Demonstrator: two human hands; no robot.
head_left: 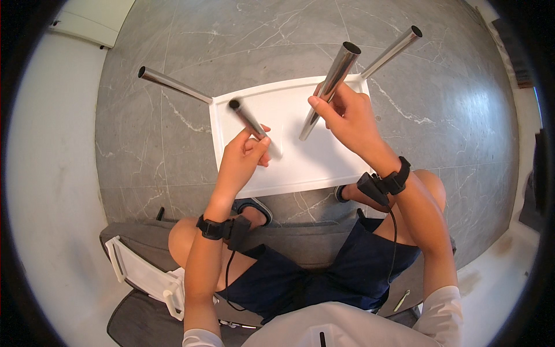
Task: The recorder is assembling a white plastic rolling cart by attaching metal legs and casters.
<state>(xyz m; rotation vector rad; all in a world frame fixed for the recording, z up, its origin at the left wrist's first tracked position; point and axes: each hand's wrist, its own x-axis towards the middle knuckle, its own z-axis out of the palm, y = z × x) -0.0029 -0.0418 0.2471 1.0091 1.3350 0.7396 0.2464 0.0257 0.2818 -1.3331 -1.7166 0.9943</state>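
Steel legs jut upward from a white square table top (300, 156) lying upside down on the grey marbled floor (439, 133), seen from above a seated person. The left hand (243, 159) has its grip pinched around a short, blurred metal leg (250, 120) near the panel's middle. The right hand (347, 118) has its grip wrapped around a thicker metal tube (335, 78), tilted over the panel. Two more legs (173, 85) stand at the far corners. Black wrist bands (222, 227) circle both forearms; a white plastic frame (144, 274) lies beside the left knee.
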